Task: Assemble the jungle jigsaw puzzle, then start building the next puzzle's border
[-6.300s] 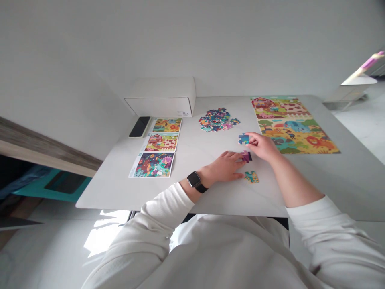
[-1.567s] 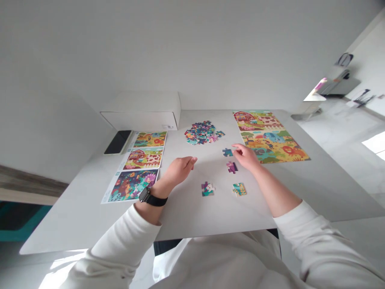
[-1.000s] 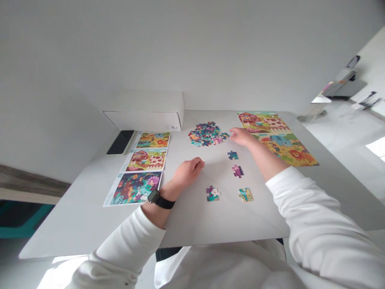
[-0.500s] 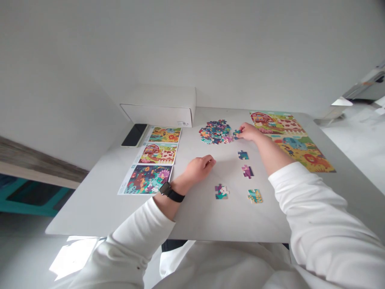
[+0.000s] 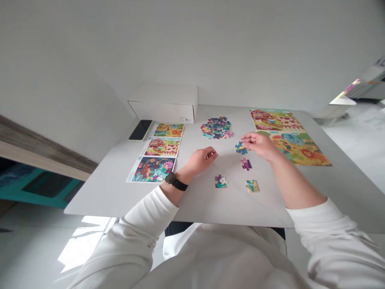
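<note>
My right hand pinches a small teal-blue jigsaw piece between its fingertips, pressed against or over a second blue piece; I cannot tell exactly how they meet. Just below lies a purple piece. Further down are a teal and yellow piece and a purple and white assembled cluster. My left hand rests curled on the table, holding nothing, with a black smartwatch on its wrist. A heap of loose pieces lies beyond both hands.
A large assembled farm and safari jigsaw lies at the table's right. Three picture cards sit in a column at the left, beside a black phone and a white box against the wall. The white table has a near edge.
My right hand has moved down from the heap toward the row of pieces, carrying the piece it pinched. My left hand has barely moved. The view has shifted slightly.
</note>
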Motion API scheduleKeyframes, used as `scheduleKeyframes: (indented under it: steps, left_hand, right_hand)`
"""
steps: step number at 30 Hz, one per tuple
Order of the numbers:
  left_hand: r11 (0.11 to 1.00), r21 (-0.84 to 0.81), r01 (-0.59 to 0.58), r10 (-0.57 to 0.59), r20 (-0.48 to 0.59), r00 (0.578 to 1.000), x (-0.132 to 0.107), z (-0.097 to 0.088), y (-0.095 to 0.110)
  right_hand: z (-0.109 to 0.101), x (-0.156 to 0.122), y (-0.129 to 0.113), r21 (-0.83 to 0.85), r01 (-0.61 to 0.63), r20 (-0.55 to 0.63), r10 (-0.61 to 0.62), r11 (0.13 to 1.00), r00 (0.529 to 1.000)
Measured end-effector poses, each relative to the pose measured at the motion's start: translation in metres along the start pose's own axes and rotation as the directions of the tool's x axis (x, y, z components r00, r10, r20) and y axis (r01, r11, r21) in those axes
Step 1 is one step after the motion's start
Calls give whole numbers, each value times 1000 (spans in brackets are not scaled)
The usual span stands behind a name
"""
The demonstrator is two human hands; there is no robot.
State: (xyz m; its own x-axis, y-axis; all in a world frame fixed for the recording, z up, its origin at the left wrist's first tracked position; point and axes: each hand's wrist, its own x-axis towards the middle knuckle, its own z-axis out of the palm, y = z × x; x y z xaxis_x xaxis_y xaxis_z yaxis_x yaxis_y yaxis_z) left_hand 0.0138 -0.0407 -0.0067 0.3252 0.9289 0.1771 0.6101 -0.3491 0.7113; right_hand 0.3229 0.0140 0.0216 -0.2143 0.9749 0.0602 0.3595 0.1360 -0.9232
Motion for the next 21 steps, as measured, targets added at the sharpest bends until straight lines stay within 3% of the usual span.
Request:
scheduleKeyframes:
  steps: [5, 11, 14, 16, 19, 21]
  left_hand:
    - [984, -177, -2, 3, 5, 1000, -5, 10, 20]
    - [959, -274, 77, -69, 39, 997, -4, 22, 40]
    - [943, -301, 142, -145, 11, 989, -2, 22, 38]
    - [917, -345, 199, -219, -20, 976, -1, 20, 33]
    - [862, -431, 268, -309, -27, 951, 3, 19, 23]
    - [832, -473, 289, -334, -12, 942, 5, 20, 18]
  right_hand:
    - [29, -34, 3, 70, -42, 44, 39, 997, 998]
    - [51, -37, 1, 26, -24, 74, 22, 999, 997]
    - [42, -33, 2, 47, 32, 23, -33, 998, 999]
    - [26, -29, 8, 59, 90, -104, -83, 994, 991]
    - [-1, -22, 22, 49, 125, -338, -101, 991, 936]
    - [-14, -19, 33, 45, 95, -410, -69, 994, 910]
